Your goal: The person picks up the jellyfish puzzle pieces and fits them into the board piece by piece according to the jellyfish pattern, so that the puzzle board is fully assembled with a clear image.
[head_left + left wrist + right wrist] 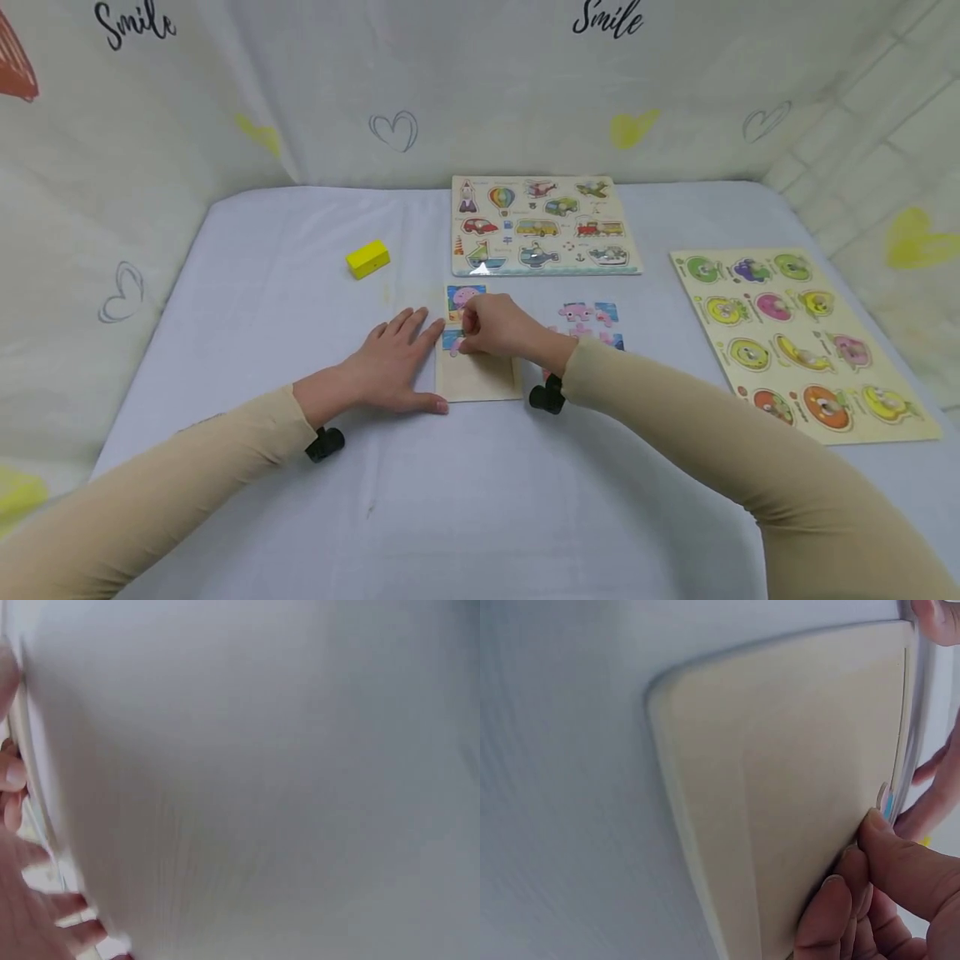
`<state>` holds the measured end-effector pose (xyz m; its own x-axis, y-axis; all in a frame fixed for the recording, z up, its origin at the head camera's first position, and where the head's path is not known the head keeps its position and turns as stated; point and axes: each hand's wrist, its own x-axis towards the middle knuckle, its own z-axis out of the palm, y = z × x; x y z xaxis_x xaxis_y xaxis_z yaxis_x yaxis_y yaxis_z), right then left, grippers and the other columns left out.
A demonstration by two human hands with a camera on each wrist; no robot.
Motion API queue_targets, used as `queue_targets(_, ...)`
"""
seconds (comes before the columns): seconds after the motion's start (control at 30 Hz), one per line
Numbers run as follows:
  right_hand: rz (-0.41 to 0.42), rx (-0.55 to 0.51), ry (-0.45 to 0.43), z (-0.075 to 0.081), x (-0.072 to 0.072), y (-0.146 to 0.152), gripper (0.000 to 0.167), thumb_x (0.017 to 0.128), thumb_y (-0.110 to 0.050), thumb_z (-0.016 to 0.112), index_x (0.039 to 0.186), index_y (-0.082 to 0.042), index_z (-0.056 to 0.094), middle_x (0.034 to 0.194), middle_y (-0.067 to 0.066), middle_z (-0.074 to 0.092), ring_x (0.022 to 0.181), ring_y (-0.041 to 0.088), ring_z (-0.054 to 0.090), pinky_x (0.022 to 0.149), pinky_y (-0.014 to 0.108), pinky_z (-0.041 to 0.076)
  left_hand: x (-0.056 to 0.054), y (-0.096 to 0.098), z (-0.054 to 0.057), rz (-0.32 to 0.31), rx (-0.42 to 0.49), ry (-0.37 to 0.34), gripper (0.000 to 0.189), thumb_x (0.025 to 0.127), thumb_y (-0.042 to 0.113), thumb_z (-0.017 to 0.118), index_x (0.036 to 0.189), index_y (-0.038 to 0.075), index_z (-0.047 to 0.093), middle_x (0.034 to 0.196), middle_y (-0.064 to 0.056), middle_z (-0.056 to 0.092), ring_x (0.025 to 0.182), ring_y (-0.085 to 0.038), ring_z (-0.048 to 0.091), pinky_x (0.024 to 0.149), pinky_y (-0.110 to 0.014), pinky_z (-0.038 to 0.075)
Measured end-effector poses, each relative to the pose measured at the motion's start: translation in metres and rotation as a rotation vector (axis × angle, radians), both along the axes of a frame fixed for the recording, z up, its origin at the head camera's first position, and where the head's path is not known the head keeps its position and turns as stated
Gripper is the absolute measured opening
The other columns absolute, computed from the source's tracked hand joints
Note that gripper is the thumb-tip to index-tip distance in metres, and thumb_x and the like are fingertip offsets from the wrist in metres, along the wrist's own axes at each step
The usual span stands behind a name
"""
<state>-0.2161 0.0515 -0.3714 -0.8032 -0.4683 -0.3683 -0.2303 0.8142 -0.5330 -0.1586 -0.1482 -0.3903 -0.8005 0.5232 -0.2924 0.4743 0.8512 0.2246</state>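
Left hand [395, 367] spread at the board [480, 383]; whether right hand [498, 327] grips a piece [452, 338] I can't tell. Head view alone shows the fruit puzzle [885, 432].

The puzzle tray [480, 383] is presenting smooth, matt, wood-like board; the vehicle board [547, 227] is reflecting light off a glossy printed face. The tabletop [465, 492] is showing matt, lightly creased cloth, the sleeves [690, 417] matt fabric.

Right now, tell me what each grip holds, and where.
Left grip: nothing; it lies spread beside the board. Right grip: at a piece; whether it's pinched can't be told.
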Motion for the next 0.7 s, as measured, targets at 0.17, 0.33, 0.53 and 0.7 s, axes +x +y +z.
queue_targets(0.17, -0.003, -0.001, 0.007, -0.001, 0.001, 0.0, 0.019, 0.09, -0.019, 0.08, 0.093, -0.009, 0.064, 0.086, 0.004, 0.06, 0.085, 0.017, 0.056, 0.071, 0.024, 0.044, 0.001, -0.004, 0.004, -0.02, 0.023, -0.021, 0.104, 0.085, 0.063, 0.071, 0.164, 0.016, 0.023, 0.169, -0.024, 0.017, 0.155, -0.049, 0.018, 0.119, -0.069, 0.027)
queue_targets(0.33, 0.001, -0.007, 0.006, -0.001, 0.004, 0.003, 0.018, 0.091, -0.019, 0.079, 0.096, -0.009, 0.065, 0.089, 0.004, 0.062, 0.088, 0.018, 0.056, 0.074, 0.024, 0.045, 0.003, -0.003, 0.004, -0.026, 0.023, -0.019, 0.101, 0.086, 0.062, 0.071, 0.164, 0.017, 0.025, 0.169, -0.025, 0.018, 0.155, -0.049, 0.018, 0.119, -0.068, 0.027)
queue_targets(0.53, 0.044, -0.056, 0.0, 0.003, 0.003, 0.017, 0.017, 0.093, -0.016, 0.076, 0.105, -0.009, 0.067, 0.096, 0.005, 0.066, 0.089, 0.018, 0.058, 0.078, 0.024, 0.049, 0.004, -0.002, 0.004, -0.019, 0.016, -0.02, 0.101, 0.086, 0.062, 0.071, 0.164, 0.017, 0.025, 0.169, -0.025, 0.018, 0.155, -0.049, 0.018, 0.119, -0.068, 0.028)
queue_targets(0.7, 0.049, -0.097, 0.045, 0.013, -0.003, 0.048, 0.024, 0.095, -0.013, 0.072, 0.118, -0.006, 0.069, 0.103, 0.007, 0.071, 0.094, 0.02, 0.063, 0.088, 0.031, 0.055, 0.003, -0.001, 0.005, -0.011, 0.009, -0.019, 0.101, 0.086, 0.062, 0.071, 0.164, 0.017, 0.025, 0.169, -0.025, 0.017, 0.155, -0.049, 0.018, 0.119, -0.068, 0.027)
